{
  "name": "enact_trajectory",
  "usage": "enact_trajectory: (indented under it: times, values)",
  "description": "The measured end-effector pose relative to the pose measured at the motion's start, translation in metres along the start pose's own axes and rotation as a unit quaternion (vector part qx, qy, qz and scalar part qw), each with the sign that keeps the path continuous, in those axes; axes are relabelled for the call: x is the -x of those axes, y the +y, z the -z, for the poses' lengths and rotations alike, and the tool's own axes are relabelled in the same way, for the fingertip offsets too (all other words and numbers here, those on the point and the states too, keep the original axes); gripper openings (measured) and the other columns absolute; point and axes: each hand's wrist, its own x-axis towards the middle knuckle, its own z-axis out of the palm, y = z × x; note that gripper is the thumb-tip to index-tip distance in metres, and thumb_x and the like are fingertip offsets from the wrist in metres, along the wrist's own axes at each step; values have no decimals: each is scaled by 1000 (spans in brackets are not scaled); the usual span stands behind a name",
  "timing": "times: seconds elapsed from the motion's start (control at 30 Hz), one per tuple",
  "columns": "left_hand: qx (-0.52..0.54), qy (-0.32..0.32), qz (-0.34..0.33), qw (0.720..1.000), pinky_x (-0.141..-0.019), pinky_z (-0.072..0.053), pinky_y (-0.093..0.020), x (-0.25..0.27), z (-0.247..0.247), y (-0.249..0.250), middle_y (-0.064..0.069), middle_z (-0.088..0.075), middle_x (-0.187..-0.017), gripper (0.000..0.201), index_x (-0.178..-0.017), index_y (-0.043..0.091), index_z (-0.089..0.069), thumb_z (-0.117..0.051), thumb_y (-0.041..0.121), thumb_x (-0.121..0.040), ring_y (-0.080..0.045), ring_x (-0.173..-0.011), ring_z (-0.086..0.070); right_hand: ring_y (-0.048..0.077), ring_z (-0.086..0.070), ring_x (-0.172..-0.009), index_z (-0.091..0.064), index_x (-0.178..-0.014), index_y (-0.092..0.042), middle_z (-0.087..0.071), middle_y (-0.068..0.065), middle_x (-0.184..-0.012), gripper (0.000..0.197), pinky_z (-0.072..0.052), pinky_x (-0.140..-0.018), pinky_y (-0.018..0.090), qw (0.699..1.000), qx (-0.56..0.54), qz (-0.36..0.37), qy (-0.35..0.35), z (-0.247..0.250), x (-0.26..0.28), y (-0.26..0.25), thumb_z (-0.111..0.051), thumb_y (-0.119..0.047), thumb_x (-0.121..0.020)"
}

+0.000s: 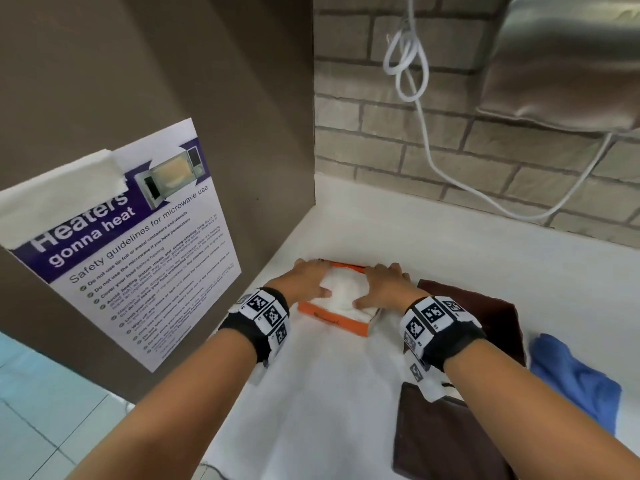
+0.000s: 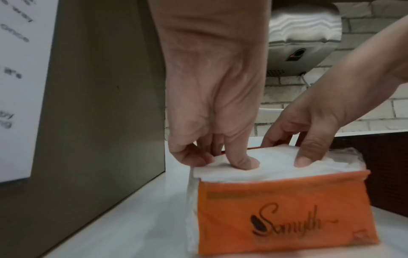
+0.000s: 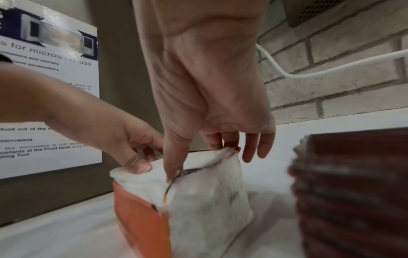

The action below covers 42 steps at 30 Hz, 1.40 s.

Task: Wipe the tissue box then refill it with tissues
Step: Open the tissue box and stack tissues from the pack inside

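An orange tissue pack [image 1: 332, 318] lies open-topped on the white counter, with its white tissues [image 1: 343, 289] showing. My left hand [image 1: 304, 277] grips the pack's left end, thumb pressed into the tissues [image 2: 276, 169] and fingers curled over the far edge. My right hand [image 1: 381, 285] grips the right end the same way, thumb at the torn wrapper edge [image 3: 198, 167]. The dark brown woven tissue box [image 1: 485, 317] stands just right of the pack [image 3: 141, 218], and another brown part [image 1: 433, 438] lies nearer to me.
A blue cloth [image 1: 575, 379] lies on the counter [image 1: 450, 244] at the right. A brown side panel with a microwave safety poster [image 1: 138, 244] closes off the left. A brick wall behind carries a white cable [image 1: 426, 143] and a metal appliance [image 1: 561, 57].
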Motion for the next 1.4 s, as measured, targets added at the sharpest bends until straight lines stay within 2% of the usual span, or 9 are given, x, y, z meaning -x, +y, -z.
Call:
enact_trajectory:
  times: [0.23,0.47,0.6,0.73,0.83,0.97,1.03,1.23,1.4]
  values:
    - [-52,-19,-5,998,-101,-42,-49,-4,17,1,-12,-42,-128,69,-135,19,-46,-75,38,-76,-33,-123,-36,30,-35,-122,-47,-128,-20,-50,7,-125,65,-36,-95,41,1000,-28,-4,7,0,2,0,-69,-50,-75]
    - [-46,48,-40,997,-90,-41,-35,-5,11,0,-2,-50,-113,70,-123,23,-54,-84,36,-61,-25,-113,-38,30,-37,-120,-43,-129,-21,-44,6,-127,73,-38,-94,42,998,-52,5,38,-3,5,-2,-76,-46,-68]
    - [-16,46,-7,999,-89,-44,-42,-2,13,-4,-1,-37,-105,66,-114,34,-47,-83,38,-58,-27,-103,-38,30,-38,-122,-39,-127,-18,-54,4,-124,73,-36,-92,43,997,-74,-4,37,-3,5,-1,-76,-44,-70]
    - [-32,11,2,999,-94,-45,-47,0,15,-5,-2,-32,-107,87,-131,45,-36,-84,35,-58,-25,-99,-31,27,-37,-122,-50,-124,-19,-56,1,-121,63,-34,-91,39,998,-53,6,23,-3,6,-1,-73,-48,-72]
    - [-34,-9,-10,999,-95,-44,-46,0,14,-4,-1,-38,-111,95,-135,51,-32,-83,36,-56,-25,-102,-33,27,-36,-121,-52,-124,-23,-51,0,-122,62,-33,-91,39,998,-50,24,34,-3,8,-2,-74,-46,-71]
    - [-57,-14,-44,997,-90,-35,-38,-3,17,-4,5,-58,-117,90,-132,42,-43,-84,46,-53,-25,-110,-36,26,-35,-124,-42,-134,-27,-52,-1,-128,70,-30,-91,39,994,-97,30,34,-6,10,3,-75,-40,-73]
    - [-41,5,-53,998,-87,-33,-36,-3,19,-6,2,-57,-115,84,-130,36,-48,-85,47,-55,-22,-107,-36,26,-38,-124,-38,-135,-31,-55,-2,-126,73,-29,-94,40,990,-136,25,34,-7,10,7,-76,-38,-72]
    - [35,73,-88,993,-96,-41,-41,2,19,-16,4,-55,-110,66,-114,26,-60,-88,42,-57,-19,-107,-39,25,-47,-115,-37,-122,-34,-49,-5,-115,75,-44,-99,47,970,-240,30,33,-7,11,13,-83,-32,-62]
    - [79,108,-106,985,-94,-40,-35,7,12,-23,11,-57,-103,59,-109,26,-62,-87,39,-57,-18,-109,-41,23,-51,-115,-54,-122,-26,-61,-2,-117,74,-46,-98,42,980,-198,7,24,-3,13,15,-81,-52,-58]
